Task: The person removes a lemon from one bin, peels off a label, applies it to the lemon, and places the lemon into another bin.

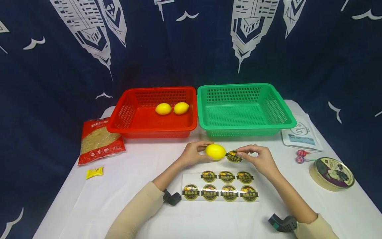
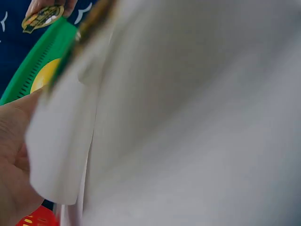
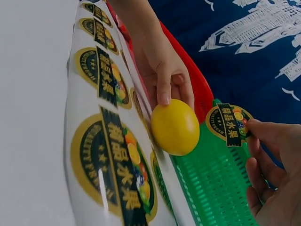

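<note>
My left hand [image 1: 194, 153] holds a yellow lemon [image 1: 215, 152] at its left end, thumb in front and fingers behind, just above the white table. Between thumb and fingertips, my right hand [image 1: 263, 160] pinches the edge of a round black-and-gold fruit sticker [image 3: 228, 124]. That sticker is peeled free and hangs close to the lemon's right side; the head view does not show whether they touch, while the right wrist view shows a gap. Below both hands lies a white sheet of stickers [image 1: 206, 184] in two rows, its top-left spot bare. In the left wrist view, the sheet covers most of the picture.
Behind the hands stand a red basket [image 1: 152, 134] with two lemons [image 1: 172, 108] and a green basket [image 1: 247, 131]. At left are a pasta bag [image 1: 99, 141] and a yellow packet [image 1: 94, 173]. A white pouch [image 1: 301, 134], lollipops [image 1: 300, 156] and a round tin [image 1: 332, 174] lie right.
</note>
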Demonstrator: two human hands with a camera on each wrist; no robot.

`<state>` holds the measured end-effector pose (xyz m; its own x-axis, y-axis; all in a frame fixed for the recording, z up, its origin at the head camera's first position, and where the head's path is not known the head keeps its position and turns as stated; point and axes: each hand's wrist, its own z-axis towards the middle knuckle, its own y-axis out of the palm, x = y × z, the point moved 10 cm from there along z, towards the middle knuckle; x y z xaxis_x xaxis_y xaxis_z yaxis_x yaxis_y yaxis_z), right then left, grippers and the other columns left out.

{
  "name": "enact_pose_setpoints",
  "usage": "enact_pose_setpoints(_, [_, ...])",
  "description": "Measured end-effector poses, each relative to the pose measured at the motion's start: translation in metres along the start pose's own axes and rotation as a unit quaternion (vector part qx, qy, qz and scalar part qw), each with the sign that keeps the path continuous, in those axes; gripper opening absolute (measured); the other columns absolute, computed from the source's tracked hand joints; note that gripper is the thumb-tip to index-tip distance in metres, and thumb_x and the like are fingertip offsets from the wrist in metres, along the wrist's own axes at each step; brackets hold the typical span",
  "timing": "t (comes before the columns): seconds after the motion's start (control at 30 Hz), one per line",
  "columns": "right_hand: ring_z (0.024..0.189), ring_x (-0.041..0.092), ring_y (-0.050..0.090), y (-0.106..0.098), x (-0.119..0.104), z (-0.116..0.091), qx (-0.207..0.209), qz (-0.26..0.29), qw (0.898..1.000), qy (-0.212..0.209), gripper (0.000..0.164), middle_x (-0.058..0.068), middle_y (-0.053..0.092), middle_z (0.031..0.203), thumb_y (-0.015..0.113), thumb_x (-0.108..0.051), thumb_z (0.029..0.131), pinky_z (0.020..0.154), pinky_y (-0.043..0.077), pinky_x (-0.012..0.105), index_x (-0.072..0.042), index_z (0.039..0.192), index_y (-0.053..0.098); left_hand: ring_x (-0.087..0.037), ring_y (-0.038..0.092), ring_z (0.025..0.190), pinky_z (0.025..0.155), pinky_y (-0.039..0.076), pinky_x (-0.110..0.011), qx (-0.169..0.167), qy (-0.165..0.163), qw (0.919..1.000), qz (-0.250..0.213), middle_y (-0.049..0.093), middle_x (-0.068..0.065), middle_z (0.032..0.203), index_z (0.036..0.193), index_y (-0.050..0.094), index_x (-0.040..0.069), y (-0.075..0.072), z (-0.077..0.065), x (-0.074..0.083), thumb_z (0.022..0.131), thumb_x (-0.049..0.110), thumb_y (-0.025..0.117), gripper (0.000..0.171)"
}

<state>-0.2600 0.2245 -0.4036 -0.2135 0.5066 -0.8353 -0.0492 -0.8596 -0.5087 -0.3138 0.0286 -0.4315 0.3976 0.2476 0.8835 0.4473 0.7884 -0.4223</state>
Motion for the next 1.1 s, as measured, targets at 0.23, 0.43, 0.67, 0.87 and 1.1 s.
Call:
enact_pose_setpoints(0.23, [0.086, 0.017, 0.054, 0.028, -0.011, 0.009, -0.058, 0.058, 0.996, 0.014, 0.02, -0.001, 0.069, 0.089, 0.072, -0.03, 0.08, 0.078, 0.041, 0.038, -0.013, 0.091, 0.072, -0.015, 0.06, 0.104, 0.089, 0.047, -0.025, 0.022, 0.003, 0.9996, 0.019, 0.062, 0.001, 0.118, 0.119, 0.062, 0.014, -0.001, -0.023, -0.017, 0.067, 0.013, 0.083, 0.055])
enact_pose_setpoints(0.43, [0.077, 0.019, 0.053, 0.058, -0.023, 0.018, -0.105, 0.064, 0.992, 0.002, 0.018, 0.001, 0.068, 0.082, 0.072, -0.027, 0.08, 0.07, 0.037, 0.033, -0.011, 0.089, 0.072, -0.018, 0.059, 0.106, 0.093, 0.045, -0.031, 0.03, 0.017, 0.9994, 0.006, 0.061, -0.005, 0.12, 0.12, 0.06, 0.008, 0.0, -0.038, -0.007, 0.069, 0.011, 0.081, 0.055])
enact_pose_setpoints(0.67, [0.07, 0.018, 0.05, 0.072, -0.033, 0.024, -0.119, 0.044, 0.992, 0.006, 0.015, 0.002, 0.066, 0.077, 0.073, -0.022, 0.08, 0.062, 0.034, 0.027, -0.009, 0.089, 0.072, -0.023, 0.059, 0.106, 0.094, 0.045, -0.038, 0.031, 0.04, 0.9986, 0.013, 0.061, -0.011, 0.118, 0.119, 0.06, 0.002, -0.002, -0.043, 0.009, 0.069, 0.006, 0.08, 0.054])
enact_pose_setpoints(0.87, [0.066, 0.019, 0.046, 0.073, -0.048, 0.023, -0.118, 0.024, 0.993, 0.014, 0.013, 0.01, 0.063, 0.073, 0.071, -0.009, 0.081, 0.057, 0.035, 0.022, 0.0, 0.09, 0.071, -0.014, 0.059, 0.106, 0.093, 0.045, -0.027, 0.036, 0.035, 0.9987, 0.008, 0.061, 0.001, 0.119, 0.12, 0.061, 0.014, 0.002, -0.037, -0.023, 0.067, 0.019, 0.083, 0.058])
enact_pose_setpoints(1.1, [0.067, 0.016, 0.048, 0.081, -0.015, 0.031, -0.103, 0.014, 0.995, 0.002, 0.014, -0.001, 0.063, 0.071, 0.074, -0.022, 0.079, 0.058, 0.038, 0.023, -0.011, 0.088, 0.073, -0.006, 0.058, 0.105, 0.092, 0.044, -0.022, 0.036, 0.04, 0.9985, 0.01, 0.062, 0.003, 0.117, 0.12, 0.062, 0.016, 0.001, -0.036, -0.024, 0.067, 0.022, 0.083, 0.057])
